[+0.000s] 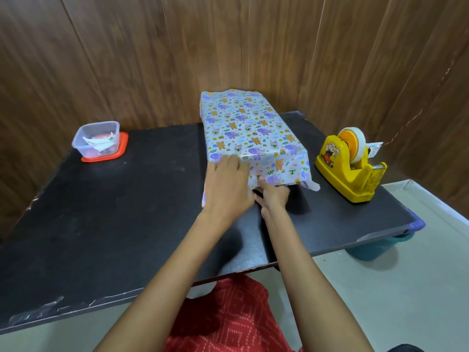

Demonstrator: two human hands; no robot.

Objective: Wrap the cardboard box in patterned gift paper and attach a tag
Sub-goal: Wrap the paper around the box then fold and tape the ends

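Red garment (228, 316), left hand (228, 185) on box (248, 125)

One rectangular box wrapped in pastel animal-print gift paper (251, 128). One black table (114, 224) under box. Two bare hands at box's near end: left hand (228, 184), right hand (272, 195). Right of box: one yellow plastic tape dispenser (347, 171), one white tape roll (356, 141). Left of box: one clear square plastic container (97, 141), one red lid (121, 151). Scraps inside: uncountable.

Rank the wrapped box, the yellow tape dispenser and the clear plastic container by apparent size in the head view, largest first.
1. wrapped box, clearly largest.
2. yellow tape dispenser.
3. clear plastic container, somewhat smaller; it looks slightly farther off, so that gap is unsure.
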